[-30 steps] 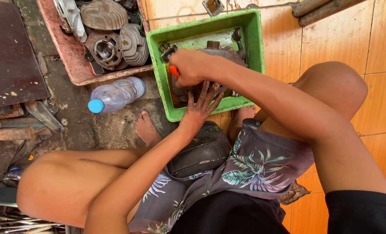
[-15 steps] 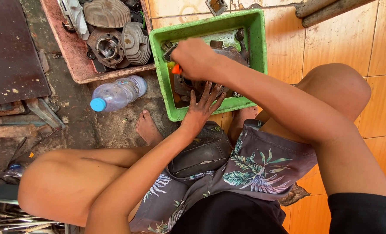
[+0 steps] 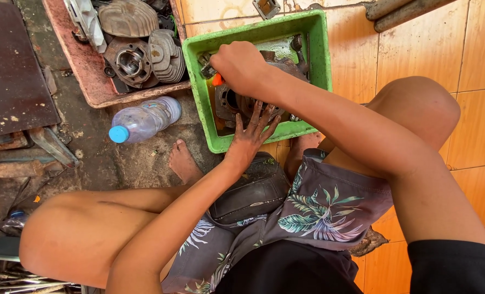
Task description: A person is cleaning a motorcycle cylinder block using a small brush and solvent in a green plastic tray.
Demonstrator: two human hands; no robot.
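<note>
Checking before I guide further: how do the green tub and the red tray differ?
The green tub is deep-walled and sits on the orange tiles; the red tray is shallow and sits on bare ground. Both hands work in the tub; nothing touches the tray. Both hold grimy metal engine parts.

Head camera, steeply downward, close.
</note>
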